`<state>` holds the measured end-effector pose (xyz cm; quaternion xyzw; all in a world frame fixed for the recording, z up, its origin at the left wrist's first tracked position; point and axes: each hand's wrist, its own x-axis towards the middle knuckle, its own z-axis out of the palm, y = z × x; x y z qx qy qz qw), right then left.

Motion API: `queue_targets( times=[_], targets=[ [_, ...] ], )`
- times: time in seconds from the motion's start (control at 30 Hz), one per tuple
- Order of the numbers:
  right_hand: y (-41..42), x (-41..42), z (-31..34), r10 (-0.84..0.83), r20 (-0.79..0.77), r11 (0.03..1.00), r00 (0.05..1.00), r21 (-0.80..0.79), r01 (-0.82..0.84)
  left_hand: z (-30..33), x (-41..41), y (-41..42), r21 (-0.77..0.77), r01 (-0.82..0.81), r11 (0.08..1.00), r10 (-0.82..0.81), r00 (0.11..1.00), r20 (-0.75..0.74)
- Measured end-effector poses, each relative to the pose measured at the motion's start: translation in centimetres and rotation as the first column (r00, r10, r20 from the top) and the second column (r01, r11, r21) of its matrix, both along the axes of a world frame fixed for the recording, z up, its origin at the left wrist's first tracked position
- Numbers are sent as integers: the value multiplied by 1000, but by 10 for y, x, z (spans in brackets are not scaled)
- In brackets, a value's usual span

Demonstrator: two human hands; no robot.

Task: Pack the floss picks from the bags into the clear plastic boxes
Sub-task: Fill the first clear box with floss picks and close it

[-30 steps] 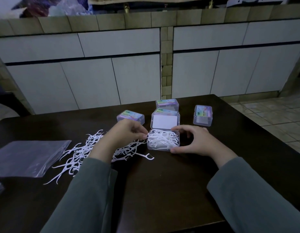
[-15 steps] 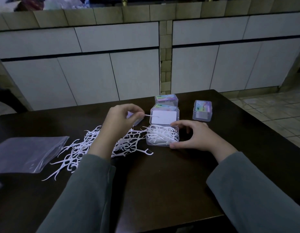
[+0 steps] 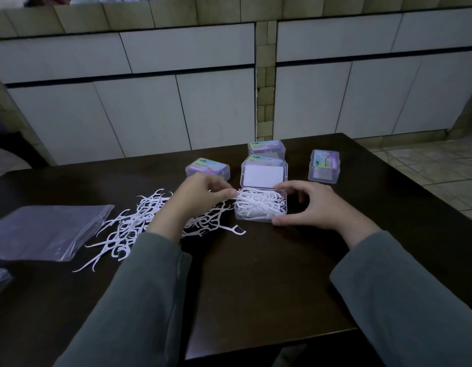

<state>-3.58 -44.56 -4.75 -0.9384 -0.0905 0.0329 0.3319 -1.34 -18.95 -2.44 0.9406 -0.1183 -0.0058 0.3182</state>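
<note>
Head view: open box (image 3: 261, 207) sits mid-table, lid (image 3: 264, 176) flipped back, tray already heaped with white floss picks (image 3: 258, 203). Left hand (image 3: 200, 194) is at the box's left rim, fingertips pinched together on what looks like a pick or a few going in; exact count too small to tell. Right hand (image 3: 309, 205) cups the box's right side, thumb on the near corner, fingers curled round the far edge, steadying it.

Step in hand, as I read it: loading picks into this box, near the end of its fill.

Loose pile of picks (image 3: 139, 221) lies just left of the box, partly under the left forearm, so plenty to pack. Emptied bag (image 3: 44, 231) lies flat further left. Three closed boxes (image 3: 207, 169) (image 3: 266, 149) (image 3: 324, 165) stand behind and to the right on the dark table (image 3: 256, 287); contents unclear.

Next move likely: release the pinch over the tray, press picks flat so nothing overhangs the rim, then either another grab from the pile or fold the lid down. Risk: picks snagging each other and dragging out on withdrawal.
</note>
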Motion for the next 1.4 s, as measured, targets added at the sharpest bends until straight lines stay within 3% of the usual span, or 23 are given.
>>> queue_targets(
  times=[0.3, 0.5, 0.73, 0.87, 1.1, 1.2, 1.27, 1.4],
  targets=[
    [-1, 0, -2, -4, -1, 1000, 1000, 3, 4, 5, -7, -10, -85, -10, 996, 11, 1000, 16],
    [0, 0, -1, 7, 13, 1000, 1000, 8, -7, 7, -6, 4, -5, 31, 1000, -31, 998, -54],
    [-1, -1, 0, 9, 2, 1000, 1000, 2, -9, 2, -4, -5, 3, 73, 997, -73, 997, -25],
    [-2, -3, -1, -11, 6, 1000, 1000, 26, 10, 2, 0, -8, -153, -35, 988, 39, 999, 19],
    [-1, -7, -1, -55, 31, 993, 998, 103, 52, -1, 1, -40, -428, -25, 903, -1, 998, -59],
    [-1, -4, -2, -81, 9, 989, 997, 126, 79, -3, 4, -33, -487, -17, 873, 22, 1000, 4],
    [-1, -4, -2, -70, 12, 993, 997, 100, 69, -4, 4, -26, -439, 82, 895, -47, 995, 89],
    [0, -11, 1, -45, 22, 999, 999, 2, 45, -8, -2, -18, -193, 282, 940, -234, 942, 241]
  ],
)
